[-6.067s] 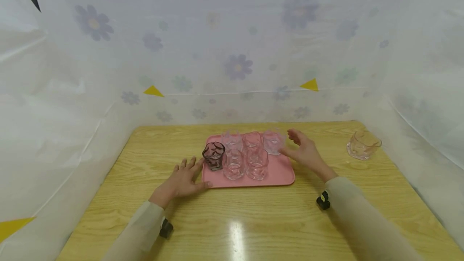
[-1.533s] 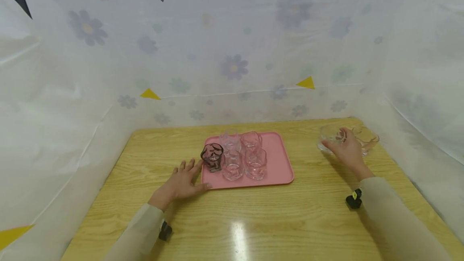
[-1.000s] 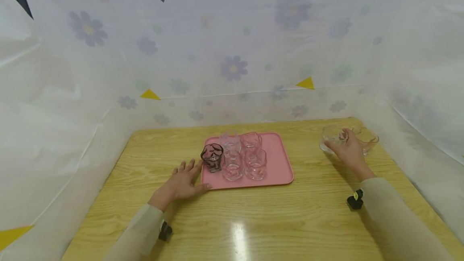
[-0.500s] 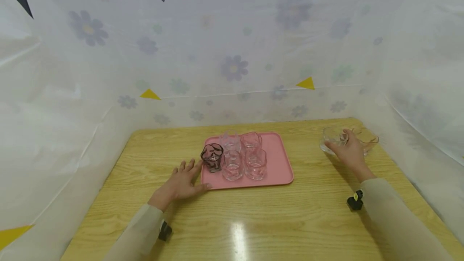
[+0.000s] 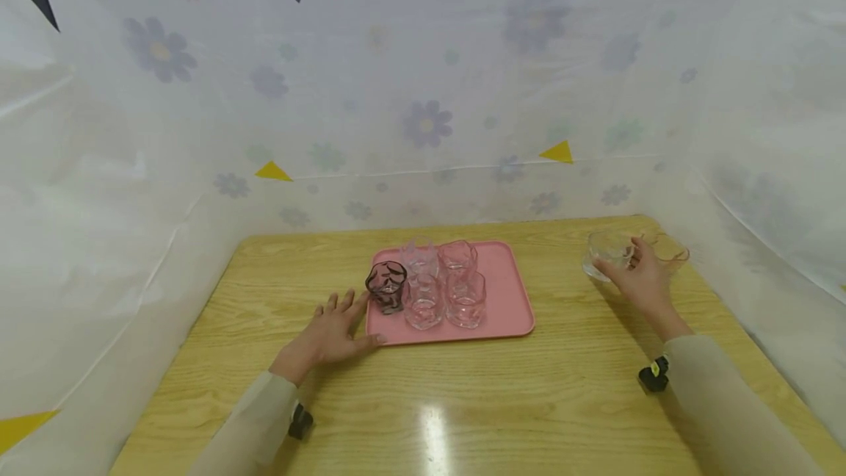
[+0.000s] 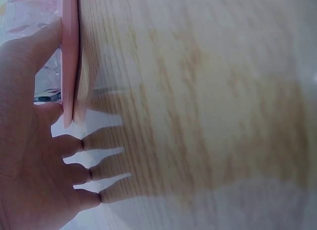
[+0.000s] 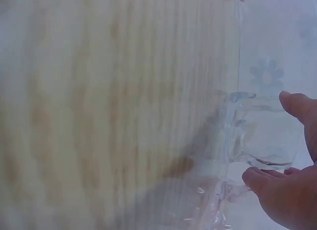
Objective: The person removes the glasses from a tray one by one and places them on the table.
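My left hand (image 5: 330, 334) lies with fingers spread on the table, thumb and index finger at the left edge of the pink tray (image 5: 505, 307). Nearest it on the tray is a smoky dark glass (image 5: 387, 286), among several clear glasses (image 5: 466, 301). At the back right, my right hand (image 5: 644, 279) has thumb and fingers loosely spread on either side of a clear glass (image 5: 604, 252) standing on the table. The right wrist view shows the same glass (image 7: 262, 131) between thumb and fingers. An amber-tinted glass (image 5: 674, 252) stands just beyond, partly hidden by this hand.
The wooden table (image 5: 370, 395) is bounded by a whitish flowered sheet (image 5: 357, 94) at the back and sides. A spiky-rimmed clear glass (image 5: 418, 255) stands at the tray's back left. Bare tray surface shows on its right side.
Since the oldest frame, my right hand has moved a clear glass from the tray's back right to beside the amber-tinted glass. Just now its fingers have loosened and drawn slightly back. The left hand stays put.
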Available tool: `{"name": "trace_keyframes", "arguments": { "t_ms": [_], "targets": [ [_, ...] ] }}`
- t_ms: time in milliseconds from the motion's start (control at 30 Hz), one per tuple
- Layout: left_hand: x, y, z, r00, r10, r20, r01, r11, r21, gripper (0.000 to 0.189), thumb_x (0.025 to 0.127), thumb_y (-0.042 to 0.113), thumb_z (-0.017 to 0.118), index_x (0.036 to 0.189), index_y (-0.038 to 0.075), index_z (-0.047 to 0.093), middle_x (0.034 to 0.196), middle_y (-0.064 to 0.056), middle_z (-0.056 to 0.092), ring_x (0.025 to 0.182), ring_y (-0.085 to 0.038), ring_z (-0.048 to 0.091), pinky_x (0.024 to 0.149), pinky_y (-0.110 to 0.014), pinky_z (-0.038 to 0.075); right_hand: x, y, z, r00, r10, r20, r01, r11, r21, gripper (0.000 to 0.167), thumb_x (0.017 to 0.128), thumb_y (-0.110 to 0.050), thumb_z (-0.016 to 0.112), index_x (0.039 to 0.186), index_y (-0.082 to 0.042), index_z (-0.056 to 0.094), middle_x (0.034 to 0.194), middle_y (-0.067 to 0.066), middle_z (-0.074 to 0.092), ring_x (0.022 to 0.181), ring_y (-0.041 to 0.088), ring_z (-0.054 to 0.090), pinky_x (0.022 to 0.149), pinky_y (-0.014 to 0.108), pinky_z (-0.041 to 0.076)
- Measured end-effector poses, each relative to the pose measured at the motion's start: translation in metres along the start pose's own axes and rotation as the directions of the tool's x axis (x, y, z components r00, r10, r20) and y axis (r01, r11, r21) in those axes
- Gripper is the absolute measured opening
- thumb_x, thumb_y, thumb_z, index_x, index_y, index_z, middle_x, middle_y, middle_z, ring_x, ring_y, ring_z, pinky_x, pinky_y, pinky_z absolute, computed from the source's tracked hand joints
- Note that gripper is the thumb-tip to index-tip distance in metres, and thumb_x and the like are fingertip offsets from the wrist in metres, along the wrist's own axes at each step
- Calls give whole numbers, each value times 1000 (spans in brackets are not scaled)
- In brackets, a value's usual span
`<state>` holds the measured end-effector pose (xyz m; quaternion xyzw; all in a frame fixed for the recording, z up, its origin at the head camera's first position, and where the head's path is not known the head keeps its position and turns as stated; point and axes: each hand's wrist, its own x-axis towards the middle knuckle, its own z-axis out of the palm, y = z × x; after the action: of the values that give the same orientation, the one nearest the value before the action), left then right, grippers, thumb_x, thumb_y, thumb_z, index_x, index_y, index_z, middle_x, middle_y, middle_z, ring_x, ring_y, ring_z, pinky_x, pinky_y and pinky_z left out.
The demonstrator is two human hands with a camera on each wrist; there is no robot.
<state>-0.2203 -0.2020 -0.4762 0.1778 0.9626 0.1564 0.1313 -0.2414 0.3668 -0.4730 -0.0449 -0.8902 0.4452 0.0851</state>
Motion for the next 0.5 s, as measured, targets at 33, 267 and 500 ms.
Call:
{"name": "trace_keyframes", "arguments": {
  "t_ms": [33, 267, 500],
  "targets": [
    [0, 0, 0, 1000, -3, 0, 3, 1000, 3, 98, 98, 68, 58, 170, 14, 20, 172, -30, 17, 157, -61, 8, 123, -78, 10, -2, -1, -1, 1000, -5, -6, 5, 1000, 1, 101, 102, -41, 68, 168, 4, 6, 164, 45, 20, 145, 65, 32, 110, 77, 37],
    [-2, 2, -2, 1000, -2, -14, 2, 1000, -3, 97, 98, 67, 59, 170, 12, 22, 172, -31, 18, 156, -62, 10, 123, -78, 11, -21, -11, -7, 995, -41, -91, 35, 998, -59, 95, 101, -40, 72, 166, 5, 19, 156, 43, 39, 137, 60, 47, 108, 60, 50],
    [-1, 1, -1, 1000, 3, -15, -3, 1000, 7, 98, 99, 68, 58, 170, 12, 22, 172, -31, 19, 156, -62, 10, 123, -79, 11, -32, -23, -6, 983, -131, -132, 123, 990, -72, 82, 99, -36, 76, 158, 6, 38, 146, 37, 54, 127, 54, 58, 78, -4, 39]
  ]
}}
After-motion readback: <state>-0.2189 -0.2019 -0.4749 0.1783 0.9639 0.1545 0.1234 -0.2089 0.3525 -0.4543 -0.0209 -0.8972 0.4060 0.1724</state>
